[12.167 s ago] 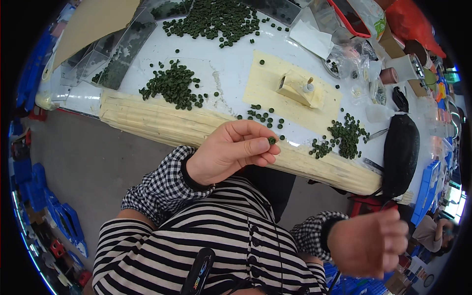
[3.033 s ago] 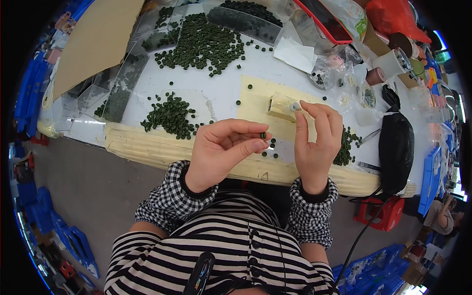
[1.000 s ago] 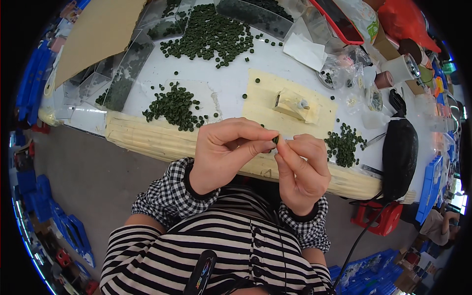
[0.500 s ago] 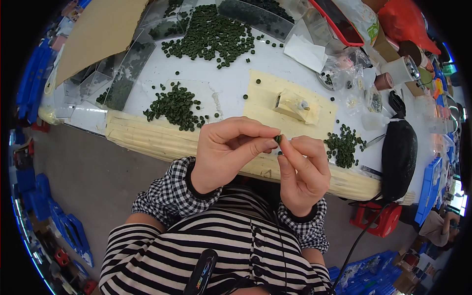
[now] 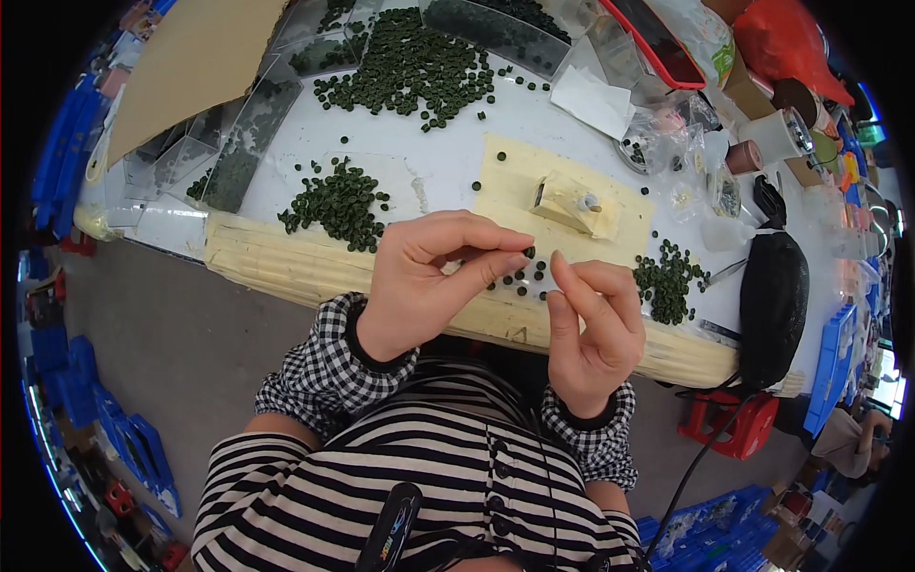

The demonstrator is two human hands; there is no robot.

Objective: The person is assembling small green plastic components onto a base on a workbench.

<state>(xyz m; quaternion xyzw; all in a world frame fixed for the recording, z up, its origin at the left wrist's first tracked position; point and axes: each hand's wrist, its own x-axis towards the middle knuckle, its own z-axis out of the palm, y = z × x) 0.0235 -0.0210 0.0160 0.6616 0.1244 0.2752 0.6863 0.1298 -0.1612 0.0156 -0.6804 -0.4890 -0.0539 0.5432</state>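
Between thumb and index finger, my left hand pinches a small dark green round piece. My right hand is just to its right, thumb and index finger apart, with nothing visible between them. Several loose green pieces lie on the table between and below my fingertips. To the left of my left hand is a heap of such pieces; a smaller heap lies beyond my right hand. Ahead of both hands, a small tape-covered block with a short stub on top sits on a yellow sheet.
A large pile of green pieces lies at the back, beside clear plastic trays. Cardboard leans over the left trays. A black bundle stands at the right edge, near tweezers. A padded strip edges the table.
My hands have come apart: the left moved slightly left with the green piece, and the right let go of it. The loose pieces beneath now show.
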